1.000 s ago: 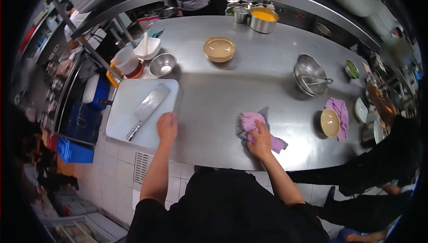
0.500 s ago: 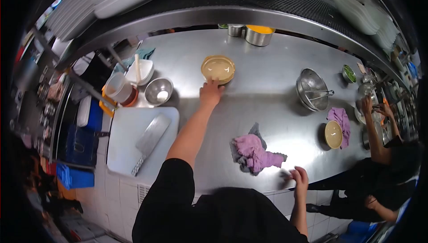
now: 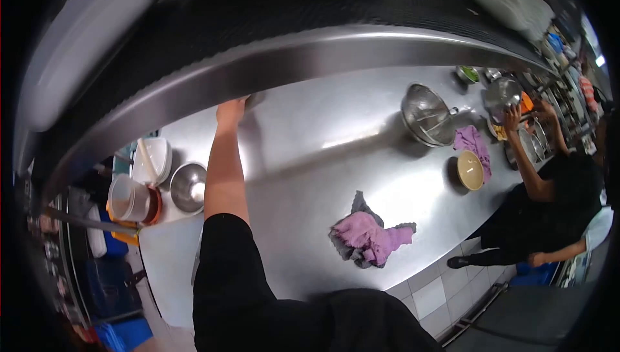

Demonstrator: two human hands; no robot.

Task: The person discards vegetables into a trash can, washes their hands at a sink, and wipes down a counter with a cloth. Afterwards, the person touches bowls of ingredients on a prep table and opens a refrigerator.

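Observation:
My left arm stretches out over the steel table, and my left hand point(image 3: 231, 112) is at the shelf's front edge, which hides most of its fingers. A small dark shape beside the hand is too covered to name. The tan bowl that was at my fingers is out of sight behind the shelf. A pink and grey cloth point(image 3: 371, 232) lies crumpled on the table in front of me. My right hand is out of view.
A shelf point(image 3: 310, 48) with white dishes overhangs the table. Left are a steel bowl point(image 3: 188, 187), a plastic tub point(image 3: 128, 198) and a cutting board point(image 3: 169, 268). Right are a strainer point(image 3: 423, 116), a tan bowl point(image 3: 470, 171), a pink cloth point(image 3: 475, 142) and a co-worker's hands point(image 3: 512, 119).
My left hand has reached farther forward from the tan bowl's near rim to the shelf edge. My right hand has left the view. The camera has shifted, bringing the shelf lower.

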